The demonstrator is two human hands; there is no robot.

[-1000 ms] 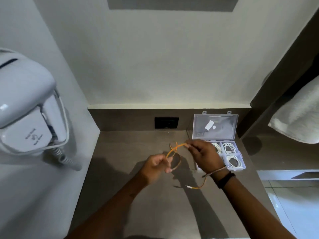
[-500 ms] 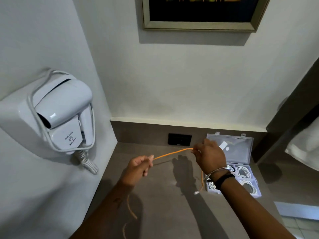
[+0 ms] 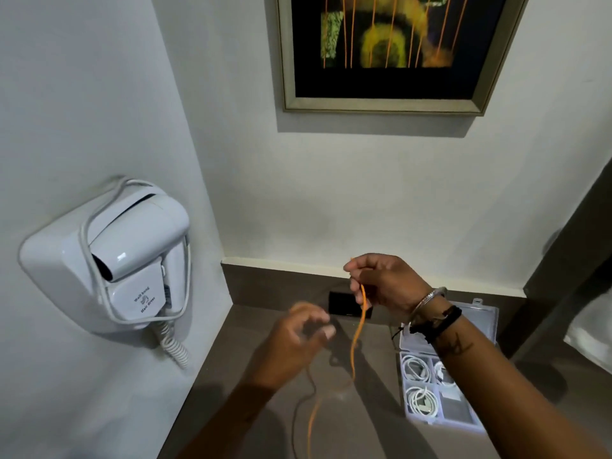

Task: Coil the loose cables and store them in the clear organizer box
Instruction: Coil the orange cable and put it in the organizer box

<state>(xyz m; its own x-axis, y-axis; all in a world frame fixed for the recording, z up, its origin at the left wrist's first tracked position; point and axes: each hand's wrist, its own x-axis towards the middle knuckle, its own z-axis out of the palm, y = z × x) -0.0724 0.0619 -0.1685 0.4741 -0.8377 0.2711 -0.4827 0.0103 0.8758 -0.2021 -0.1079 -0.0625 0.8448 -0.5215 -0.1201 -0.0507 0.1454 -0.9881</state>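
Observation:
My right hand point(image 3: 384, 281) is raised above the counter, pinching the upper end of a thin orange cable point(image 3: 356, 342). The cable hangs down in a loose wave to the grey counter and runs off the bottom of the view. My left hand point(image 3: 298, 336) is lower and to the left, blurred, with its fingers apart and no cable visibly in it. The clear organizer box point(image 3: 443, 425) lies open at the right under my right forearm, its lid point(image 3: 483, 323) tipped back. Coiled white cables point(image 3: 420, 400) fill several of its compartments.
A white wall-mounted hair dryer point(image 3: 132, 260) with a curly cord hangs on the left wall. A black socket plate point(image 3: 342, 304) sits in the counter's back edge. A framed picture point(image 3: 390, 51) hangs above. A white towel point(image 3: 591, 329) shows at the far right.
The view tilted upward. My right hand rose with the cable's end. My left hand let go of the cable, which now hangs down instead of stretching between both hands.

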